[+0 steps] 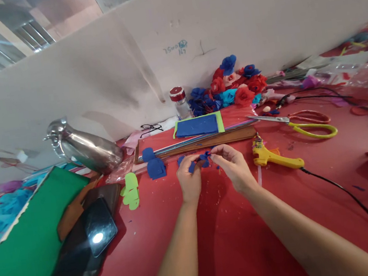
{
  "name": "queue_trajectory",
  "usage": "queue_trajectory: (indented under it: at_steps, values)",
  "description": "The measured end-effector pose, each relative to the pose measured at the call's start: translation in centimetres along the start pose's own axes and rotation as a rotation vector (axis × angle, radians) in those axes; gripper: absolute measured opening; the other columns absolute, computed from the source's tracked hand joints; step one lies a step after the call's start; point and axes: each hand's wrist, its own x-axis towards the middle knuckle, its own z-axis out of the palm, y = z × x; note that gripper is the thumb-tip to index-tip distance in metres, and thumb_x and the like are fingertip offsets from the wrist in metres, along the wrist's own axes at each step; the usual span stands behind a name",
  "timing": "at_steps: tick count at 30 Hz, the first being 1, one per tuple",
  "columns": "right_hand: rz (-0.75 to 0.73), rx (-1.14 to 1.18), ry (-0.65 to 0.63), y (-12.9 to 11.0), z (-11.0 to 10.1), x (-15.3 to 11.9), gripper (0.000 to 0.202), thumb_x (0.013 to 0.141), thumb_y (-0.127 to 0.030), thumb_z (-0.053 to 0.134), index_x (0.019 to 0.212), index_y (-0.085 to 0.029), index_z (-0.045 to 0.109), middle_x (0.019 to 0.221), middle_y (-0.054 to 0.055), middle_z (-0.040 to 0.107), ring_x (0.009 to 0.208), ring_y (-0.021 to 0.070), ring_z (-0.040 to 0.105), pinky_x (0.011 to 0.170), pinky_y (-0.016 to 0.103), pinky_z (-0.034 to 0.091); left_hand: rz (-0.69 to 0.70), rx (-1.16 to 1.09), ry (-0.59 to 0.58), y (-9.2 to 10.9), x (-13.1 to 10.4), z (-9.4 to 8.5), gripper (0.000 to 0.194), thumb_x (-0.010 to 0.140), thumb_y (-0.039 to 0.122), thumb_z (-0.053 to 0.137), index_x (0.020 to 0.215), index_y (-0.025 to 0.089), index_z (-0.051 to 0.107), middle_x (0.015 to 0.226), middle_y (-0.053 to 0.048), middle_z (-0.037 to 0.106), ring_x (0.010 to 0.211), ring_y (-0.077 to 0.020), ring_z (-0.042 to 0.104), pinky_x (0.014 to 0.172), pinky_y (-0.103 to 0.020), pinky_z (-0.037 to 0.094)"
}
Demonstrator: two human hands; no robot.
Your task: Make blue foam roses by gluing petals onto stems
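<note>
"Blue paper, all soft and thin! Where is it?"

"The small blue paper piece (pixel 203 158) is right between the hands, just over the red tabletop (pixel 238 244). The left hand (pixel 190 182) pinches one side. The right hand (pixel 234 167) pinches the top bit with finger and thumb."

"What could go wrong?"

"It might rip or crease if they both pull, because it looks thin. If one pinch goes loose, it might pop open. I can't tell if it has glue on it."

"And that yellow plastic glue gun (pixel 277 158)?"

"It lies near the right hand. I can't tell if it's hot. If it is, a bump could burn that arm. Its thin black cord (pixel 342 192) could catch a sleeve or elbow and tug it over."

"What about the big metal scissors with red and yellow handles (pixel 286 120)?"

"They're past the glue gun, so a quick reach might poke a finger."

"And the loose blue paper petals (pixel 156 169)?"

"They sit on the left, near the lime green paper shapes (pixel 131 191). An arm sweeping by could mix them up."
</note>
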Motion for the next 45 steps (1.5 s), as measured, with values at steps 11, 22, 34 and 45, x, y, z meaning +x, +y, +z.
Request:
queue_trajectory:
  at_steps: [11,22,34,45]
  values:
    - [0.027,-0.021,-0.017,-0.25,0.08,0.09,0.017,0.065,-0.035,0.062,0.069,-0.020,0.058,0.062,-0.002,0.060,0.057,0.0116,0.053,0.056,0.024,0.042,0.041,0.035,-0.012,-0.62,0.04,-0.05,0.010,0.072,0.019,0.062,0.078,0.020,0.069,0.083,-0.002,0.068,0.081,-0.0168,0.060,0.078,-0.029,0.046]
    - [0.059,0.038,0.004,-0.63,0.17,-0.07,0.016,0.062,-0.033,0.064,0.068,-0.020,0.057,0.062,-0.003,0.058,0.058,0.0110,0.051,0.056,0.024,0.040,0.059,0.034,-0.017,-0.67,0.05,0.05,0.010,0.072,0.017,0.062,0.080,0.018,0.068,0.081,-0.002,0.068,0.078,-0.0152,0.060,0.077,-0.028,0.048]
    - [0.106,0.054,0.003,-0.56,0.30,0.00,0.015,0.060,-0.032,0.064,0.064,-0.019,0.058,0.060,-0.003,0.057,0.057,0.0106,0.050,0.058,0.025,0.038,0.064,0.029,-0.033,-0.64,0.05,0.04,0.009,0.072,0.018,0.060,0.078,0.018,0.067,0.081,-0.002,0.068,0.078,-0.0152,0.060,0.077,-0.028,0.047]
    - [0.307,0.272,-0.045,-0.38,0.91,-0.46,0.020,0.053,-0.032,0.073,0.061,-0.019,0.061,0.059,-0.004,0.057,0.057,0.0090,0.045,0.061,0.024,0.035,-0.092,-0.107,-0.024,-1.03,0.08,0.10,0.014,0.074,0.023,0.058,0.083,0.018,0.067,0.082,-0.003,0.068,0.079,-0.0146,0.059,0.076,-0.026,0.047]
